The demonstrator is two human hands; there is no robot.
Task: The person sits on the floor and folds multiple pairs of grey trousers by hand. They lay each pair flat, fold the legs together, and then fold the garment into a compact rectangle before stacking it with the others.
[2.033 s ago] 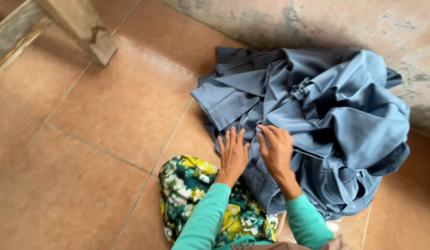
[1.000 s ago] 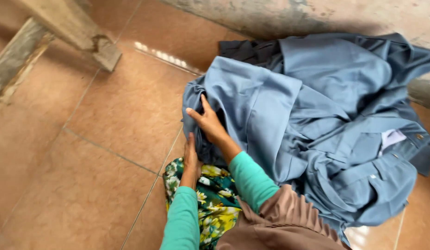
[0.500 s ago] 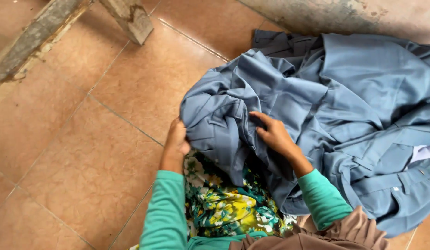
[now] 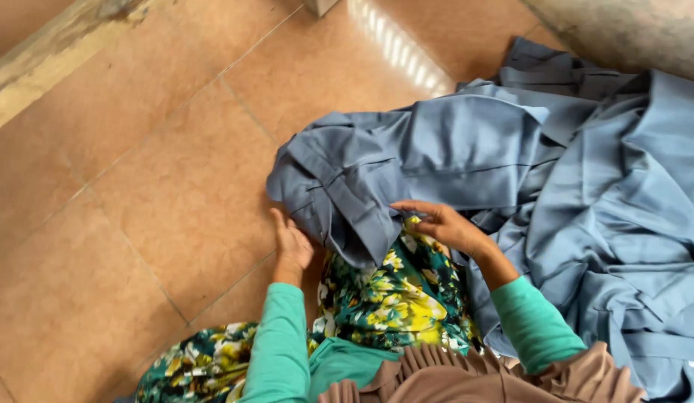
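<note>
Two hands: the left hand (image 4: 293,246) and the right hand (image 4: 442,224). One big pile of blue-grey cloth (image 4: 511,186). One flowery cloth (image 4: 391,298) at the bottom middle.

Under you is a floor of large terracotta tiles (image 4: 160,194) with thin pale grout lines, glossy enough to catch a streak of light near the top. A heap of blue-grey garments (image 4: 511,186) lies crumpled on it at your right, reaching a rough grey wall (image 4: 630,33). A weathered wooden beam (image 4: 55,63) crosses the top left corner.
</note>
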